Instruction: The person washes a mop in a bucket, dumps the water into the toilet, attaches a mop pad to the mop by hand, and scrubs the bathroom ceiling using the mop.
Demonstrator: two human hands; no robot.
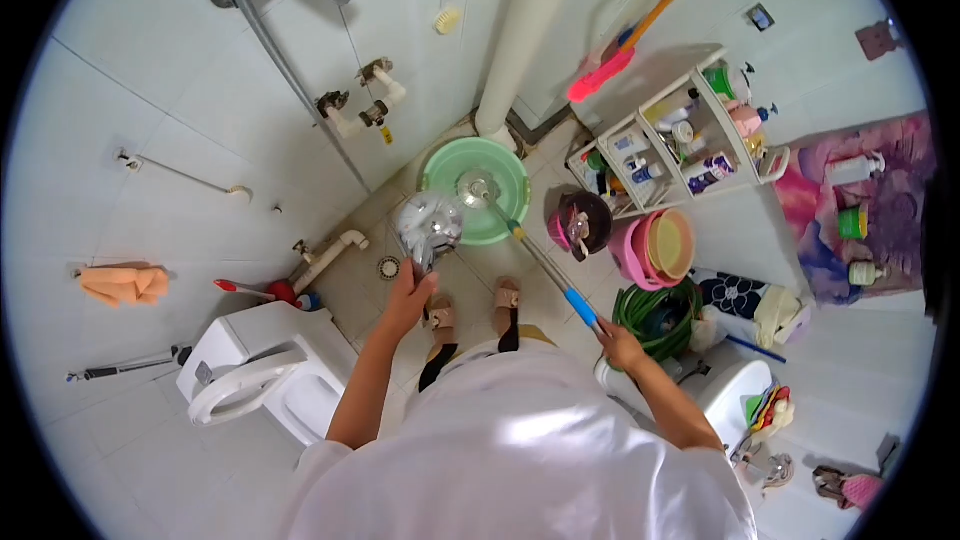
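Note:
My left hand (408, 297) is closed around the lower end of a shiny, rounded clear-and-silver object (432, 225), whose kind I cannot make out. That object is held up beside the left rim of a light green basin (517, 180) on the floor. In my right hand (622, 348) is a long metal pole (545, 262) with a blue grip, fingers wrapped round it. The pole slants down into the basin, ending at a round pale head (478, 187) inside. Glare blurs the detail of that head.
A white shelf (660, 155) with bottles stands at the right, near stacked pink and yellow tubs (668, 250) and a coiled green hose (655, 320). A white toilet (300, 380) is at the left. Behind the basin rises a white pipe (520, 40); a floor drain (389, 268) lies nearby.

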